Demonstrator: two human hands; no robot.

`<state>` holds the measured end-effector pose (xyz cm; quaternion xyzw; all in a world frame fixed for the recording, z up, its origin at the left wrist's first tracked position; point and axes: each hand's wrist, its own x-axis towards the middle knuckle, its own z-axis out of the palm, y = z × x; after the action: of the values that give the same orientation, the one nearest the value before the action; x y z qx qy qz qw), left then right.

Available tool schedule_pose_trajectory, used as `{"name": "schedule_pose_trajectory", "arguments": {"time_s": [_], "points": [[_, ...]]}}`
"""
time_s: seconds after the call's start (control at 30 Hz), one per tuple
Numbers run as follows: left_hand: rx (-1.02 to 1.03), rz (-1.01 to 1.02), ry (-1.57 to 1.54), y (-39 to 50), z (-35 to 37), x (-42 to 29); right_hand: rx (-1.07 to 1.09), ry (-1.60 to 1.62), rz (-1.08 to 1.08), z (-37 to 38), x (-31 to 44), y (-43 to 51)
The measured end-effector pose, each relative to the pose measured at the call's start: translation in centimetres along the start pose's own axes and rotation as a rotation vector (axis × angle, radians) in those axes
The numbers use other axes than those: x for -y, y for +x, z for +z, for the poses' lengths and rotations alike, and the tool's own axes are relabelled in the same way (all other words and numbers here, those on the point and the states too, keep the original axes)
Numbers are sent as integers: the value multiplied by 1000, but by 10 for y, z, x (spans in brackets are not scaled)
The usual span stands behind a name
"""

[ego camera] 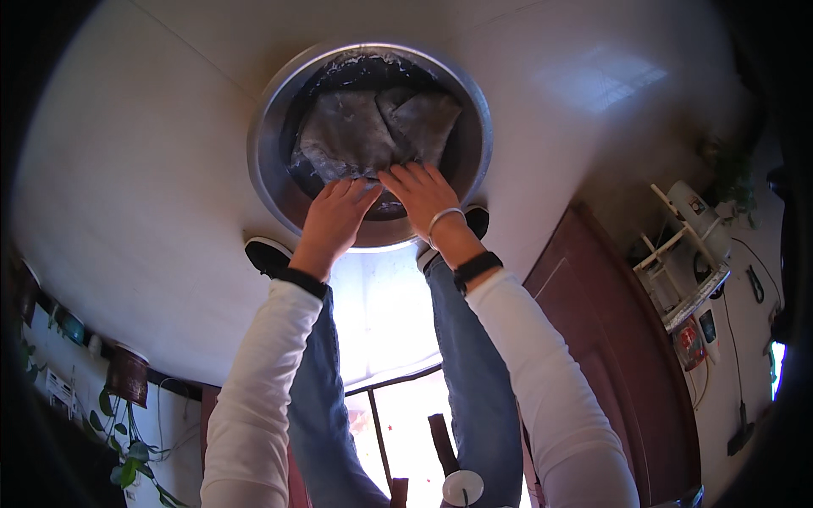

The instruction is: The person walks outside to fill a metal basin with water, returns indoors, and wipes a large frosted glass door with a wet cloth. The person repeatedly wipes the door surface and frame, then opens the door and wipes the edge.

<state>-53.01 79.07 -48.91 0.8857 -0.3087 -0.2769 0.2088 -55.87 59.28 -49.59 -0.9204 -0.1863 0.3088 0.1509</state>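
A round metal basin rests on the floor before me, holding dark water with whitish suds. In it lies a soaked grey cloth, folded over itself, with a second flap on its right side. At the near edge of this cloth, my left hand has its fingers curled over the fabric. Close beside it, my right hand grips the same edge, fingertips on top of the cloth. The undersides of the fingers are hidden. A light bangle and a dark band circle my right wrist; another dark band is on the left.
My dark shoes flank the basin's near side. A reddish-brown wooden door stands at right, beside a white rack with things on it. A brown plant pot with trailing leaves is at lower left. Bright light enters behind me.
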Motion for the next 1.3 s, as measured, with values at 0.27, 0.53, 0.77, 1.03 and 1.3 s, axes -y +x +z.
{"name": "schedule_pose_trajectory", "arguments": {"time_s": [0.27,0.53,0.77,1.03,1.3], "points": [[330,-274,-12,-3,40,-11,424,22,131,24,17,25],[-12,-211,-346,-34,-28,-37,368,469,351,-20,33,-7],[-195,-172,-582,-42,-107,-102,-253,869,39,-212,102,-104],[-242,-338,-1232,-44,-118,-109,-288,1327,310,-276,108,-181],[-170,-269,-970,-39,-147,-125,-447,1258,618,-102,58,-110]]}}
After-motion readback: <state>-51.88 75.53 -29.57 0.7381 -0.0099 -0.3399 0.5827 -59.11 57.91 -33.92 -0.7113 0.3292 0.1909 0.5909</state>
